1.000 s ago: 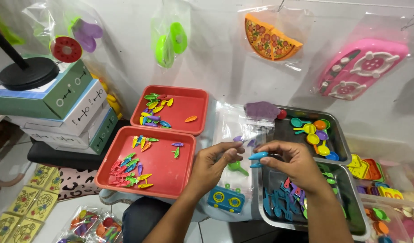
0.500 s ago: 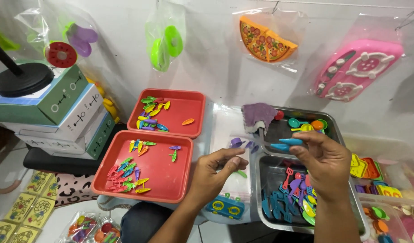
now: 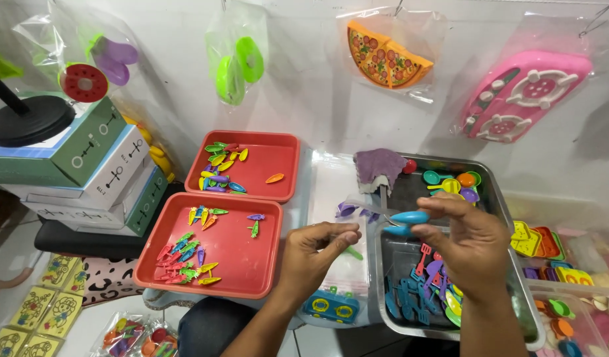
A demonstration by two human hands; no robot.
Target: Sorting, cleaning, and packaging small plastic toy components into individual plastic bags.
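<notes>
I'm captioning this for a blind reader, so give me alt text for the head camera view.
The right hand pinches a small blue toy utensil above a metal tray of coloured plastic pieces, the left hand beside it. Two red trays of small pieces lie to the left.

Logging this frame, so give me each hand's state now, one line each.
Left hand: fingers curled, pinching the clear plastic bag.
Right hand: closed on a blue toy utensil held between its fingertips.
</notes>
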